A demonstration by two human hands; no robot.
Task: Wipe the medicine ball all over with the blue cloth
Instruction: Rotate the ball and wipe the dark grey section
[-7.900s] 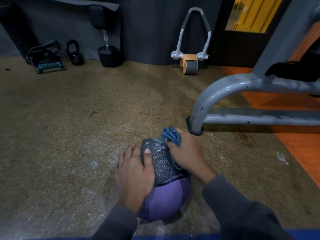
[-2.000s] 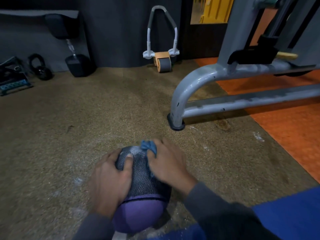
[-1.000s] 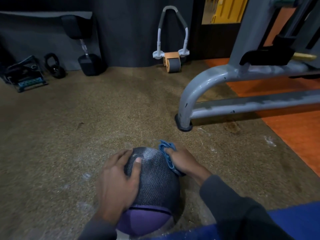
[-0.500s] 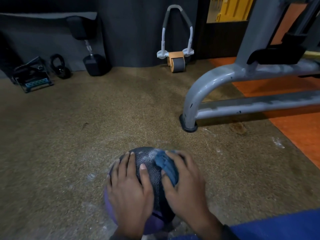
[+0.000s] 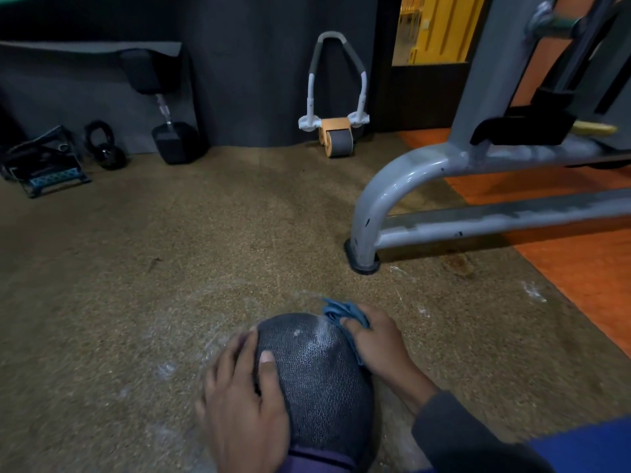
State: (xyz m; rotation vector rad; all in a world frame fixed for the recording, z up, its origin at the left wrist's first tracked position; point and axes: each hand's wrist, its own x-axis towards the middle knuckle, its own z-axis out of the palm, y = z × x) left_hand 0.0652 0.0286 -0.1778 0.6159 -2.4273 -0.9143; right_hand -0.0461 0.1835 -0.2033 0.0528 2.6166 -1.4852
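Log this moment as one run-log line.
left hand steadies textured grey-and-purple medicine ball | right hand presses crumpled blue cloth on ball's right side

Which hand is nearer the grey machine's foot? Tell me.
Right. The right hand, holding the blue cloth on the medicine ball's far right side, lies below the foot; the left hand rests on the ball's left, farther back.

medicine ball (image 5: 317, 380): dark, pebbled, matt | blue cloth (image 5: 345, 310): soft crumpled fabric | floor (image 5: 170, 268): rough speckled | frame (image 5: 392, 186): glossy grey painted metal

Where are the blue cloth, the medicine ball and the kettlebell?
blue cloth (image 5: 345, 311): head view, bunched folds above the fingers.
medicine ball (image 5: 314, 380): head view, dark textured top.
kettlebell (image 5: 109, 157): head view, round body.
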